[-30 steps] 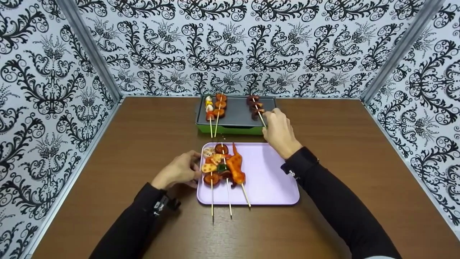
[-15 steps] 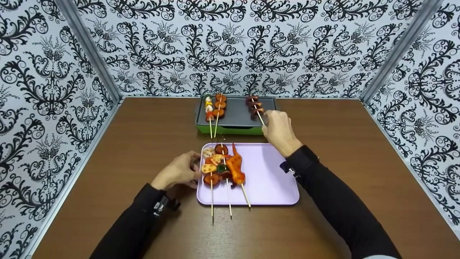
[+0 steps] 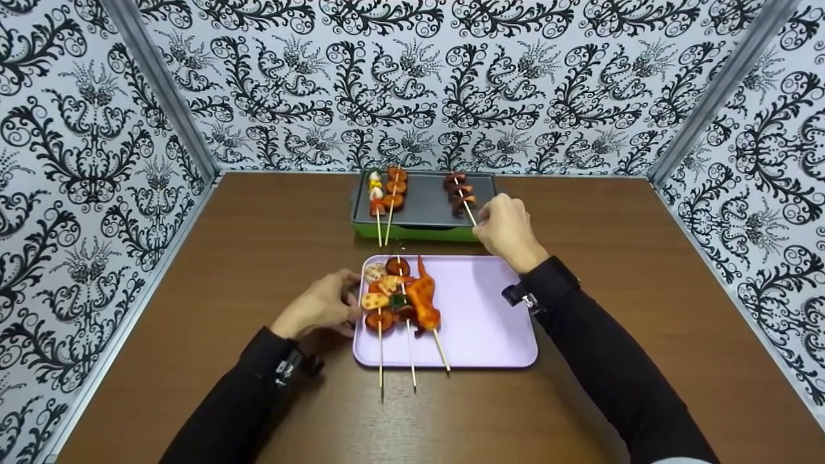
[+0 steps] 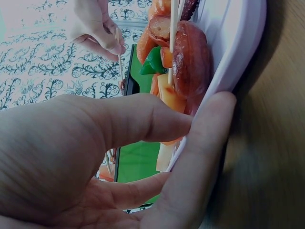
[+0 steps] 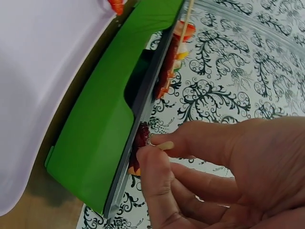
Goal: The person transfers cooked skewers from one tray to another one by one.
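My right hand point(image 3: 510, 233) pinches the stick end of a skewer of dark reddish-brown pieces point(image 3: 458, 193) between thumb and fingers. Its food part lies over the right side of a grey grill plate point(image 3: 425, 198) on a green base point(image 5: 95, 119). At the left edge of a lilac tray point(image 3: 483, 309), my left hand point(image 3: 322, 306) holds the rim, thumb on the inner side and a finger outside in the left wrist view. Close to that thumb lie skewers with round sausage-like slices point(image 4: 192, 59), a green pepper piece point(image 4: 152, 62) and an orange drumstick-shaped piece point(image 3: 423, 301).
Two more skewers, one with orange-brown slices point(image 3: 396, 187) and one with white, yellow and red pieces point(image 3: 376, 194), lie on the grill's left side, sticks jutting over its front. Tray sticks overhang the front rim. Patterned walls point(image 3: 412, 84) enclose the brown table point(image 3: 277, 245).
My right hand has shifted slightly to the right, still pinching the skewer's stick, and the skewer has barely moved. My left hand stays at the tray's rim.
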The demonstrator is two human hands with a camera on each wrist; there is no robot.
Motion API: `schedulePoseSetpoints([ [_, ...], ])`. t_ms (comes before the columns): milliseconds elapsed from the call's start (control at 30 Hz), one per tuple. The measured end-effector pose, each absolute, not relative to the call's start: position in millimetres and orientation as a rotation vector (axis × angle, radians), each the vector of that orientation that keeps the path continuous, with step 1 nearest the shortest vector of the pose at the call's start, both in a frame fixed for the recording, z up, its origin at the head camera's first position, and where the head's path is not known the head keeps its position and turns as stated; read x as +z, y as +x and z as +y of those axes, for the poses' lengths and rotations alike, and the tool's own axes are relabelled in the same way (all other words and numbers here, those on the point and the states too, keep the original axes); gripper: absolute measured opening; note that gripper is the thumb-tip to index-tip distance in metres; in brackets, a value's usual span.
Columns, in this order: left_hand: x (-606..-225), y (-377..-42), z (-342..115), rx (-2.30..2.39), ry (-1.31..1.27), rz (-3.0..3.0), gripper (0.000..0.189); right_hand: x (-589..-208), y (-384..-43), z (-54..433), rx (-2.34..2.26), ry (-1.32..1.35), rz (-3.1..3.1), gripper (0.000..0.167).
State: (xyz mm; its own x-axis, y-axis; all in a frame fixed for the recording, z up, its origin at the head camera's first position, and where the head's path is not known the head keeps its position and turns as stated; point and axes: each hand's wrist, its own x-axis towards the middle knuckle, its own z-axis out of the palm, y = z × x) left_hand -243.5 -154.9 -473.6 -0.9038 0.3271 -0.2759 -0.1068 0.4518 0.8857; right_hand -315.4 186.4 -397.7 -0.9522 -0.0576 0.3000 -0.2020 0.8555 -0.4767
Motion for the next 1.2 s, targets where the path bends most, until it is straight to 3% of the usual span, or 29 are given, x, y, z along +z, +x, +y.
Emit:
schedulePoseSetpoints([
  [1200, -472, -243, -155, 1.466, 0.168, 2.273, 0.068, -410, -313, 198, 1.087, 0.054, -2.896, 0.011],
])
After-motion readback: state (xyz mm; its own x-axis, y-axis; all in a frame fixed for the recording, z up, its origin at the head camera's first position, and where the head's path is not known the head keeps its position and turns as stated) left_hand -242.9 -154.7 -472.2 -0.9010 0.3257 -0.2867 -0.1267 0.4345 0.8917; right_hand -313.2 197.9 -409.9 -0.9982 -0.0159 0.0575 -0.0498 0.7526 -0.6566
